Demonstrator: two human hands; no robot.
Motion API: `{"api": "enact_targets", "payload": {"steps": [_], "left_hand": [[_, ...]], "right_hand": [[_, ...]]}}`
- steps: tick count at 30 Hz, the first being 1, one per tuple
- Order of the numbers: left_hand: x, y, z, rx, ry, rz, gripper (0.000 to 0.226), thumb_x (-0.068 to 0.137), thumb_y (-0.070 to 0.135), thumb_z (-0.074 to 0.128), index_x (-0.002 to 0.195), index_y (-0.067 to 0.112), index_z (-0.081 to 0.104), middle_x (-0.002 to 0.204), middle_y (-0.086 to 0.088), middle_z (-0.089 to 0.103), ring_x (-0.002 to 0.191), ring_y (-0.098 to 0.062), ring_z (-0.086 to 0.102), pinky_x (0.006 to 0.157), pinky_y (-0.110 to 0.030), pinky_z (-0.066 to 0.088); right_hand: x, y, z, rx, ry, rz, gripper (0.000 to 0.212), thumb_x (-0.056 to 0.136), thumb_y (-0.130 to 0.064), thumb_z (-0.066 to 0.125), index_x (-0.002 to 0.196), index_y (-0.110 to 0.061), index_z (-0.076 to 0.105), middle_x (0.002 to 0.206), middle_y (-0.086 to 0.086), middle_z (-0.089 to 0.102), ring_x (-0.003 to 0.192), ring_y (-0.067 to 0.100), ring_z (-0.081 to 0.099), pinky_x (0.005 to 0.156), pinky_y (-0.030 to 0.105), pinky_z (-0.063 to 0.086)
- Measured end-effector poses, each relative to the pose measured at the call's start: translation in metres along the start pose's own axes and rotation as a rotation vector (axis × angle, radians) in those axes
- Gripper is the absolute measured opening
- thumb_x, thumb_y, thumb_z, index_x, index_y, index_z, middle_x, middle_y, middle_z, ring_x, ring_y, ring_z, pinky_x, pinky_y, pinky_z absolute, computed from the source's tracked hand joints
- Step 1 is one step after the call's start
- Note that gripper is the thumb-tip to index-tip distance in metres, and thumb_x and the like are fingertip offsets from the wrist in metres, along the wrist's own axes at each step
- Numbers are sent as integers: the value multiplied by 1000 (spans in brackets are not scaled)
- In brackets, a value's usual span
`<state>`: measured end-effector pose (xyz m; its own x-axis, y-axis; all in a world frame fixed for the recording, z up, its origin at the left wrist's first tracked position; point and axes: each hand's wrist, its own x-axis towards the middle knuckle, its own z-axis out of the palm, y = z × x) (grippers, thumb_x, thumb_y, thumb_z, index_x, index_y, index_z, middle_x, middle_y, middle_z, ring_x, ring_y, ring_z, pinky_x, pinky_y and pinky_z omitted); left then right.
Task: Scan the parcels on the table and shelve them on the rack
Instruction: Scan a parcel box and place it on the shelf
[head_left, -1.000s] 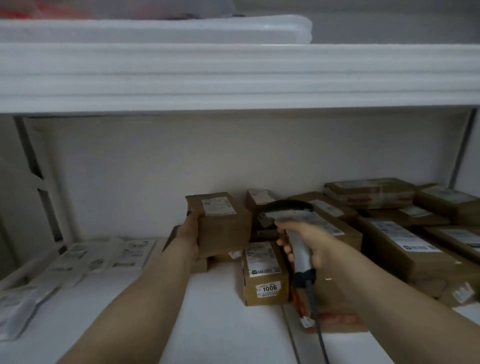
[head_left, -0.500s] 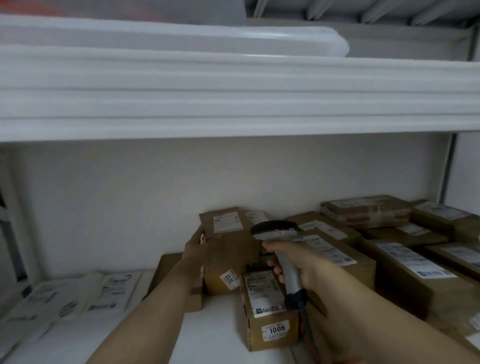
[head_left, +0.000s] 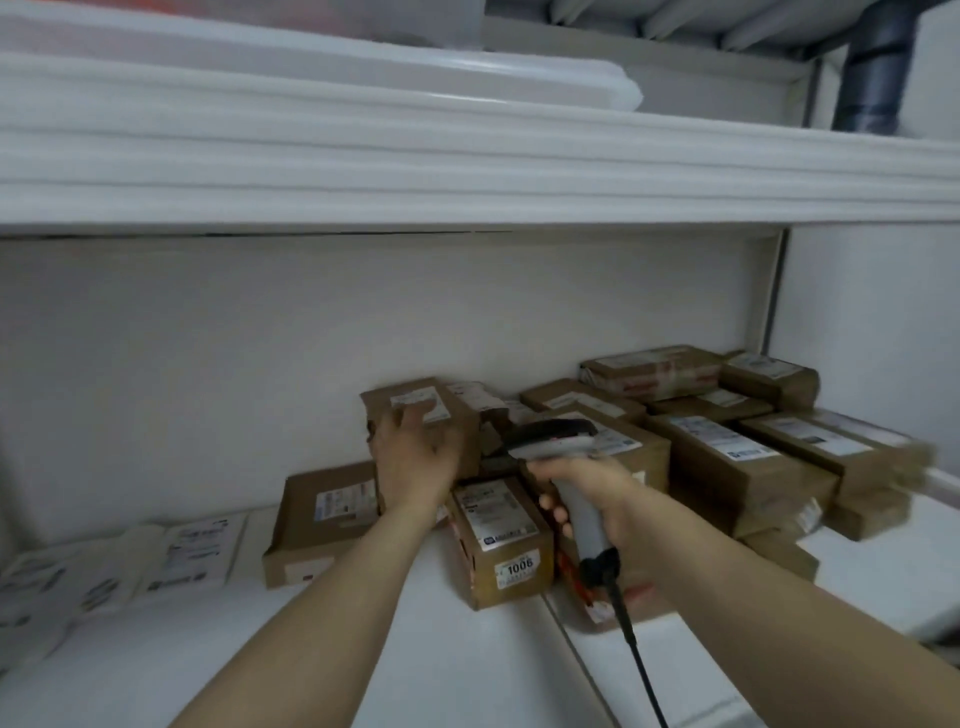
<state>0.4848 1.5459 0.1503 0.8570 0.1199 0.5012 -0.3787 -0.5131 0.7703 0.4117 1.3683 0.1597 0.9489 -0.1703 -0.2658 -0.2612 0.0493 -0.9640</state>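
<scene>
A small brown parcel with a white label stands at the back of the white rack shelf, on top of other boxes. My left hand rests against its front face, fingers spread and touching the label. My right hand grips the handle of a grey barcode scanner, whose head points toward the parcels just right of that box. The scanner's black cable hangs down toward me.
A brown box marked 1006 lies in front, and a flat box sits to its left. White mailer bags lie at far left. Several stacked parcels fill the right side. The upper shelf overhangs closely.
My left hand has slid from the parcel's left side onto its front face, and the parcel now sits further back. The view has tilted upward; the scanner hand stays close by.
</scene>
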Motion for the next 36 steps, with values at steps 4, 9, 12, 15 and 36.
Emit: {"api": "enact_targets", "payload": {"steps": [4, 9, 12, 15, 36], "left_hand": [[-45, 36, 30, -26, -157, 162, 30, 83, 29, 61, 112, 24, 66, 92, 7, 60, 92, -18, 59, 67, -22, 37], [-101, 79, 70, -103, -306, 228, 18, 83, 28, 61, 100, 31, 68, 78, 16, 59, 79, -10, 58, 65, -25, 43], [-128, 109, 99, -105, -357, 315, 18, 86, 26, 60, 102, 29, 69, 89, 14, 63, 80, -5, 56, 60, -19, 37], [-164, 149, 135, -135, -462, 383, 15, 87, 27, 60, 100, 31, 67, 89, 16, 62, 77, 1, 54, 61, -15, 39], [-577, 532, 466, -324, -1128, 655, 20, 85, 33, 55, 101, 33, 67, 85, 21, 60, 86, -10, 59, 65, -25, 42]], "right_hand": [[-38, 20, -32, -13, 90, -11, 30, 75, -29, 80, 93, -10, 67, 57, 2, 64, 47, 13, 55, 45, 22, 46], [-89, 44, -99, 22, 150, 21, 24, 73, -22, 81, 80, -7, 63, 56, 6, 59, 45, 17, 52, 45, 24, 44], [-121, 57, -147, -2, 214, 9, 21, 74, -21, 78, 76, -9, 62, 55, 6, 57, 44, 16, 51, 44, 24, 41], [-158, 70, -201, 1, 382, 11, 21, 76, -20, 77, 85, -6, 64, 55, 6, 59, 44, 15, 52, 46, 24, 44], [-525, 210, -692, 39, 1305, 259, 15, 75, 1, 75, 73, -5, 61, 59, 8, 56, 50, 19, 51, 50, 29, 44]]}}
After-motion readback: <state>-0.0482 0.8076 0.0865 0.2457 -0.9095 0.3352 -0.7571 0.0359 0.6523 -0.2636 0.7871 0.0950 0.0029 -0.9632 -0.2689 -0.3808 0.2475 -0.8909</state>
